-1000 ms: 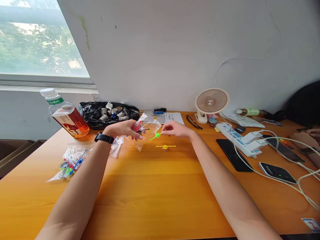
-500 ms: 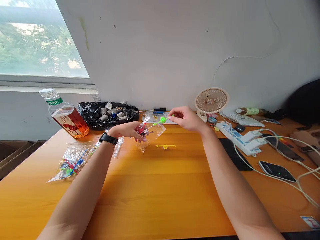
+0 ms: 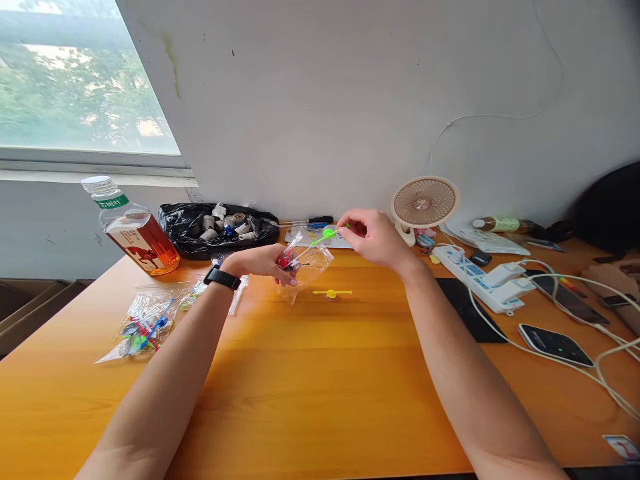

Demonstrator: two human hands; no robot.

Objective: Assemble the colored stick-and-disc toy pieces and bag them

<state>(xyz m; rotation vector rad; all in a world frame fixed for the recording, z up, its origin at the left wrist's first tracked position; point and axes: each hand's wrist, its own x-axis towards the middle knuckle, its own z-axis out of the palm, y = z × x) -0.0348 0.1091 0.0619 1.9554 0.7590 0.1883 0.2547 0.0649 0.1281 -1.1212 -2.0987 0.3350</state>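
Note:
My left hand (image 3: 263, 263), with a black watch on the wrist, grips a small clear plastic bag (image 3: 306, 268) holding red and dark plastic pieces, just above the wooden table (image 3: 320, 373). My right hand (image 3: 374, 237) is raised beside it and pinches a thin green plastic stick with a round hub (image 3: 327, 234), whose tip points toward the bag's mouth. A matching yellow stick piece (image 3: 332, 293) lies on the table just below the bag.
A second clear bag of coloured pieces (image 3: 143, 325) lies at the left. A tea bottle (image 3: 133, 230), a black bag of small rolls (image 3: 215, 228), a small fan (image 3: 424, 204), a power strip (image 3: 483, 280) with cables and several phones (image 3: 554, 343) line the back and right.
My right hand lifted the green stick from near the table up and to the right, then held it by the bag's mouth. My left hand shifted the bag slightly right.

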